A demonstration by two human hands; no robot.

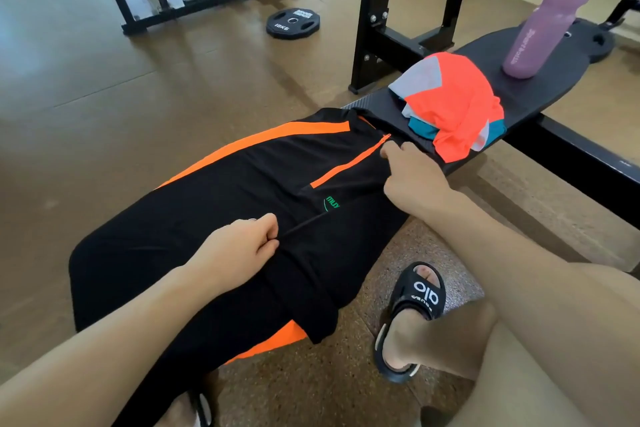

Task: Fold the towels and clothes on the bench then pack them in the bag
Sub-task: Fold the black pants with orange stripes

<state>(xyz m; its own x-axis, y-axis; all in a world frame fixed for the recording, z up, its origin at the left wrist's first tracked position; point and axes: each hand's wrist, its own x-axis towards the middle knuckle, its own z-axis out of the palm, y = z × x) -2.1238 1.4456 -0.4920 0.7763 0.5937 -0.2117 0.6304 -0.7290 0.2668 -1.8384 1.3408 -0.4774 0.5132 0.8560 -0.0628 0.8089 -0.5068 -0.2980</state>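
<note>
The black jacket with orange stripes [242, 204] covers the near half of the bench [540, 87], draping over both long edges, and the step in hand looks like folding its right side inward along the length. Both hands are closed on cloth: the left hand [239, 250] pinches a ridge of black fabric near the middle of the garment, and the right hand [412, 180], at about two o'clock from it, pinches the edge beside the orange zip near the collar. To fold well, I would judge that the two pinches should rise together and travel toward nine o'clock, keeping the edge taut between them so the crease runs straight and the slippery fabric does not bunch. Beyond the jacket, toward one o'clock, a crumpled heap of orange, grey and teal clothes [453, 107] waits on the bench unfolded, and farther along the same line a pink water bottle [540, 35] stands upright near the far end. No bag is in view. The floor is brown and speckled; a black rack frame [374, 17] stands at twelve o'clock, a weight plate [292, 22] lies flat at eleven, and a black sandal [412, 315] on the person's foot sits at five.
</note>
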